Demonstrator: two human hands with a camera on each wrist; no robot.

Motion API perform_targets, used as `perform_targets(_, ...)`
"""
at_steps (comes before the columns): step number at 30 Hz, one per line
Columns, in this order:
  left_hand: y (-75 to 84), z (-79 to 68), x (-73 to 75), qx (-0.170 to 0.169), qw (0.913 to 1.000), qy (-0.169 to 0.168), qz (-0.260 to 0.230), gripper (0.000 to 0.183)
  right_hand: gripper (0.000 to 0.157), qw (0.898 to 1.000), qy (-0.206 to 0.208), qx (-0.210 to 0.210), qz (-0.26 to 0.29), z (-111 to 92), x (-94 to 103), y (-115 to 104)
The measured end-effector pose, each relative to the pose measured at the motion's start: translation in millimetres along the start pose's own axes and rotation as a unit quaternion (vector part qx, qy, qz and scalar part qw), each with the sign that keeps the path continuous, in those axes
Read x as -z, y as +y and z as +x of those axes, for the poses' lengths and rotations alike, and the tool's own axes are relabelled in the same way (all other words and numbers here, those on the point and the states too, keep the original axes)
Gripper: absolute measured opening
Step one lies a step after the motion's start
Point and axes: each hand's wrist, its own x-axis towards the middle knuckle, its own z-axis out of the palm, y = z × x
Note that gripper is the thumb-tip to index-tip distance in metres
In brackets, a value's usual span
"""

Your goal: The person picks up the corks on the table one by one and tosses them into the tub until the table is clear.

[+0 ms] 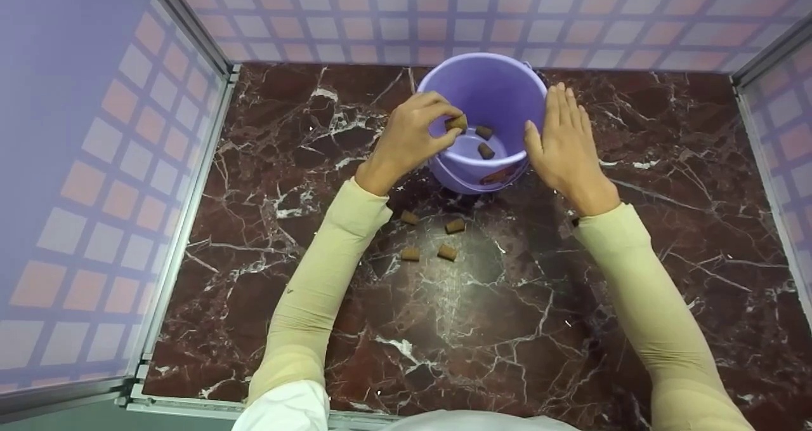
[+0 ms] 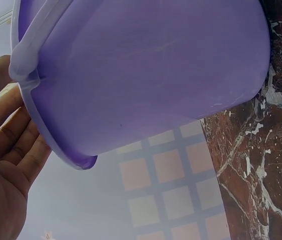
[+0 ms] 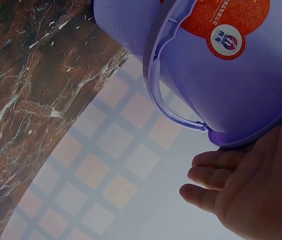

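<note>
A purple bucket (image 1: pixel 482 176) stands upright toward the back of the marble-look surface. My left hand (image 1: pixel 415 129) reaches over its left rim and pinches a brown cork stopper (image 1: pixel 457 123) between thumb and fingers, above the bucket's inside. Two more cork stoppers (image 1: pixel 485 150) lie on the bucket's floor. My right hand (image 1: pixel 564 142) rests with straight fingers against the right side of the rim. In the left wrist view the bucket wall (image 2: pixel 146 75) hides the cork. The right wrist view shows the bucket's handle (image 3: pixel 153 75) hanging down beside a red label (image 3: pixel 231 20).
Several cork stoppers (image 1: pixel 447 252) lie on the dark red marble-look tabletop (image 1: pixel 507 355) in front of the bucket. Checkered panels (image 1: pixel 393 25) close off the back and both sides, with metal rails (image 1: pixel 190 215) along their edges.
</note>
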Motion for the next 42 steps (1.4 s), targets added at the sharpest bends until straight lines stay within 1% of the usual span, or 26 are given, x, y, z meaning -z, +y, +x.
perform_targets(9,-1.5,0.7,-1.3,0.009,0.9999,-0.006,0.005,0.017,0.079,1.0,-0.008,-0.003,0.006,-0.1,-0.2,0.6)
perform_targets(12,-1.2,1.1,-0.9,0.017,0.9998,-0.009,0.005,0.02,0.08,1.0,-0.013,-0.004,0.009,-0.1,-0.2,0.2)
perform_targets(18,0.2,0.7,0.3,0.029,0.9995,-0.012,0.003,0.025,0.08,1.0,-0.01,-0.002,0.01,0.4,-1.0,0.4)
perform_targets(26,0.0,-1.3,0.6,0.021,0.9997,-0.004,-0.007,0.024,0.079,1.0,-0.006,-0.002,0.009,0.5,-1.2,0.9)
perform_targets(32,-0.6,-3.4,1.6,0.018,0.9998,0.008,-0.003,0.023,0.078,1.0,-0.01,-0.006,0.008,0.0,-0.1,0.5)
perform_targets(42,-0.6,-9.1,6.2,0.011,0.9999,0.01,-0.003,0.023,0.078,1.0,-0.004,0.0,0.014,-0.7,-1.2,1.6)
